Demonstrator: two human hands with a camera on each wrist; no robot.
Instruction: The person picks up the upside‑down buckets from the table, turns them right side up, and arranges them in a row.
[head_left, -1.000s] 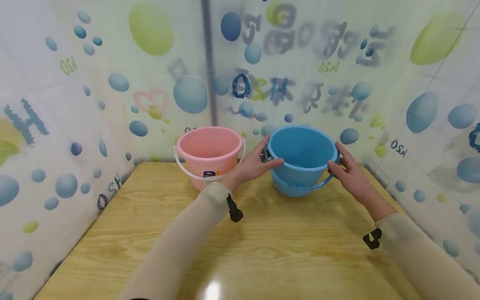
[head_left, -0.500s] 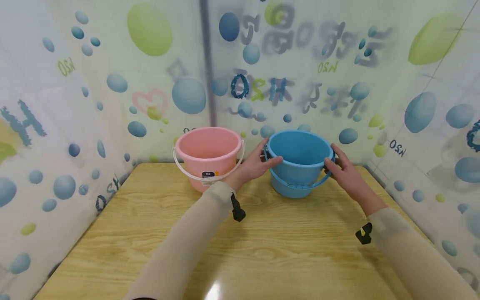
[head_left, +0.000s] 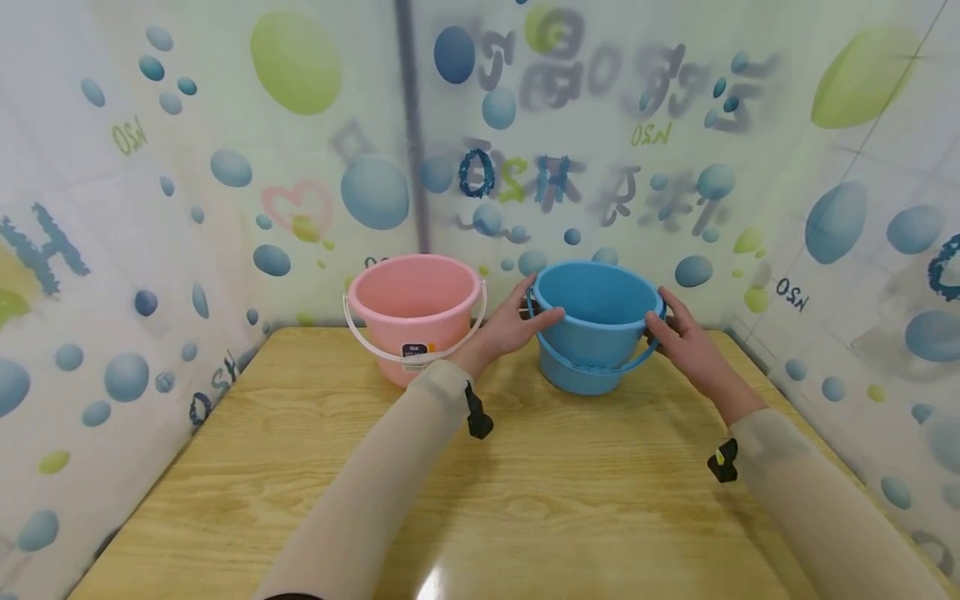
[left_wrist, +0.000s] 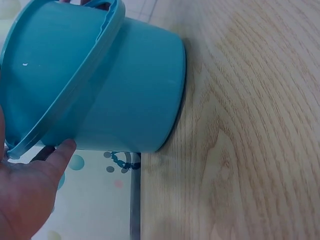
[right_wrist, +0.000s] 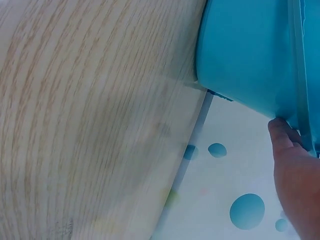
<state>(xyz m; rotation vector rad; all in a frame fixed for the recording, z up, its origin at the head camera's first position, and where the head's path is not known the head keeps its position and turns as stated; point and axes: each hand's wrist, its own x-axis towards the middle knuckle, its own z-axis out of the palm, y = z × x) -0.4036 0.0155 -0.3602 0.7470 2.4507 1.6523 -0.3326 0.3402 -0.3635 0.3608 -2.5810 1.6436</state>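
A blue bucket (head_left: 581, 346) stands upright near the back of the wooden table, its blue handle (head_left: 630, 360) hanging down across the front. My left hand (head_left: 510, 325) holds the bucket's left side at the rim, with the thumb over the front. On the opposite side my right hand (head_left: 693, 350) holds the rim, thumb in front and fingers around the outside. The left wrist view shows the bucket's base (left_wrist: 172, 100) meeting the table, and a left fingertip touching the wall under the rim. In the right wrist view, right fingers (right_wrist: 282, 132) touch the bucket's side.
To the left, a pink bucket (head_left: 386, 337) with a white handle (head_left: 362, 335) and a dark label stands close behind my left wrist. The wooden table (head_left: 540, 492) reaches back to a patterned curtain wall (head_left: 637, 75); similar walls flank both sides.
The blue bucket has settled slightly lower, its right side coming down and a little left. My right hand moved left with it. The left hand stayed nearly still at the rim.
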